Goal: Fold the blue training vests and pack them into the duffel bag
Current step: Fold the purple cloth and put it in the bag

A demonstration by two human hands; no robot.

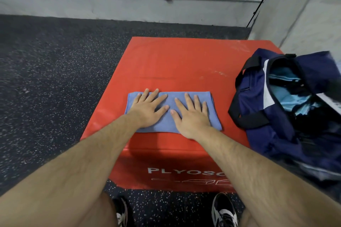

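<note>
Smoothing of a folded vest (166,124) on top of a red box (175,61). Left hand (147,108) and right hand (191,116) spread flat side by side, fingers straight, palms down on the cloth: pressing only, nothing gripped in either.

For a clean result: sweep outward from the centre toward the short ends, keep the pressure even, drive creases and trapped air out, hold the layers square.

Vest laid as a neat rectangle near the front middle of the box top, directly under both palms, with bare cloth visible to the left, to the right and beyond the fingertips.

Duffel bag (258,97) just to the right on the same box, open at the top, near the right hand but apart from the vest. Pale blue fabric (284,86) visible inside. Probably the last pressing before lifting and packing.
</note>
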